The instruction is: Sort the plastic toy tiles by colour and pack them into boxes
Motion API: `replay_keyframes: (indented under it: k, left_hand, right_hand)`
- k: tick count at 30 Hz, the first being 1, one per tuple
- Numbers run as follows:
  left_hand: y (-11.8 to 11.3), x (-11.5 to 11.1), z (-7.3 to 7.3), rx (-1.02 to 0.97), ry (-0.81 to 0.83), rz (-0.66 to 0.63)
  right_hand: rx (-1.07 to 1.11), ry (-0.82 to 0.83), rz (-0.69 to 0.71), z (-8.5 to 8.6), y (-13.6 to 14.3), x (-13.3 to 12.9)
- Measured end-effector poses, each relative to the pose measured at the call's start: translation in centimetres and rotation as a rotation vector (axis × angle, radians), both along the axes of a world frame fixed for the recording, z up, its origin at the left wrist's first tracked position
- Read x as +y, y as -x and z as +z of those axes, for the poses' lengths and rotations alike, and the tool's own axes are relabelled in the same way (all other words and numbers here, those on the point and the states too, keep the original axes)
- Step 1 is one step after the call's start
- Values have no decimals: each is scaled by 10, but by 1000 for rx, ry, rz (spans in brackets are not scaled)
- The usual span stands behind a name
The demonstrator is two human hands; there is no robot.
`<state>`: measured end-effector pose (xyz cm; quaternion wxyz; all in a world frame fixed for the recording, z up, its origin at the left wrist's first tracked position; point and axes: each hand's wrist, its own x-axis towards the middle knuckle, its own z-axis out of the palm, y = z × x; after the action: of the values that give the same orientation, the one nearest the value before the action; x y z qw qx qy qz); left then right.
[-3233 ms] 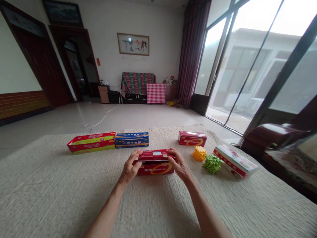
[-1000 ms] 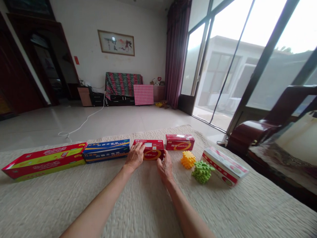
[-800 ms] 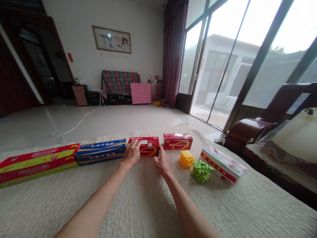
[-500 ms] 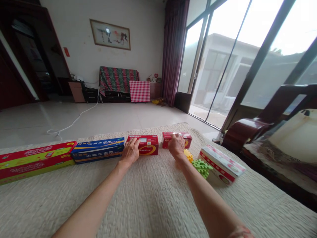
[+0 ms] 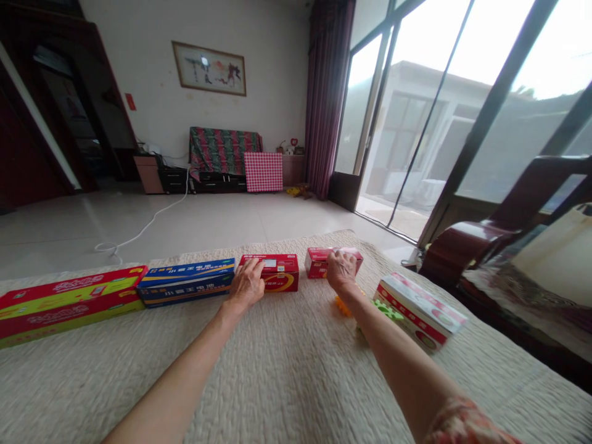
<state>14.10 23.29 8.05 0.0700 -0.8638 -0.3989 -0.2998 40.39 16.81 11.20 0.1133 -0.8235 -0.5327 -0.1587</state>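
Note:
My left hand (image 5: pixel 248 284) rests on the left end of a red box (image 5: pixel 283 274), its fingers bent over the top edge. That box sits beside a blue box (image 5: pixel 187 285), at the right end of a row that starts with a red and yellow-green box (image 5: pixel 69 302). To the right, across a gap, my right hand (image 5: pixel 343 269) grips a second red box (image 5: pixel 317 262) from above. Under my right forearm lie an orange toy piece (image 5: pixel 343 306) and a green knobbly one (image 5: pixel 388 310), both partly hidden. A white and red box (image 5: pixel 419 308) stands at the right.
A beige quilted cover (image 5: pixel 277 376) lies under the boxes. Beyond it is a tiled floor with a white cable (image 5: pixel 152 217). At the right are a dark wooden armrest (image 5: pixel 462 240) and a pale cushion (image 5: pixel 559 253). Glass doors stand behind.
The whole view has shifted slightly, moving the scene a little rightward. Both hands remain on the same red boxes. My right forearm now covers more of the green piece.

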Motion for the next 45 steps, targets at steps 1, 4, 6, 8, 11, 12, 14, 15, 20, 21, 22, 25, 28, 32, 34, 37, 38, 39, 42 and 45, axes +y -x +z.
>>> replay_keyframes:
  k: [1, 4, 6, 8, 11, 12, 14, 15, 20, 21, 22, 25, 28, 32, 34, 37, 38, 39, 42, 45]
  left_hand:
    - [-1, -2, 2, -7, -10, -9]
    - [-6, -11, 10, -81, -31, -39]
    - [-9, -19, 19, -203, -32, -61]
    - [-10, -29, 32, -372, -29, -71]
    - [2, -50, 56, -576, 5, -79]
    - [10, -58, 63, -605, 39, -89]
    - [31, -76, 74, -609, 160, -128]
    - [44, -85, 76, -593, 251, -158]
    - [115, -132, 71, -410, 650, -315]
    - [127, -141, 68, -383, 681, -310]
    - [139, -149, 66, -364, 703, -289]
    - [165, -174, 61, -300, 739, -199]
    - [180, -195, 63, -145, 753, -197]
    - [185, -212, 67, 47, 756, -265]
    - [184, -216, 67, 92, 741, -264]
    - [183, -217, 65, 140, 721, -270]
    - [182, -218, 65, 149, 712, -271]
    - [182, -218, 65, 155, 705, -270]
    - [178, -222, 68, 166, 684, -260]
    - [175, -226, 72, 188, 678, -252]
  right_hand:
    - [-10, -3, -1, 3, -1, -2]
    - [-47, -28, 17, 20, 2, -12]
    - [-79, -51, 54, 36, 11, -21]
    - [-115, -74, 105, 54, 27, -33]
    - [-165, -97, 244, 73, 66, -61]
    - [-169, -97, 306, 77, 82, -73]
    - [-143, -73, 419, 80, 115, -101]
    - [-123, -53, 468, 80, 132, -115]
    - [-16, 51, 685, 66, 204, -172]
    - [5, 67, 717, 62, 215, -181]
    - [25, 79, 745, 57, 225, -188]
    - [69, 101, 830, 44, 250, -207]
    - [109, 137, 894, 35, 267, -225]
    - [188, 166, 977, 30, 270, -239]
    - [238, 184, 1042, 31, 263, -241]
    - [315, 177, 1026, 34, 240, -241]
    - [335, 168, 987, 35, 232, -240]
    - [353, 164, 938, 36, 223, -240]
    - [389, 218, 841, 38, 203, -239]
    - [430, 287, 841, 40, 195, -237]
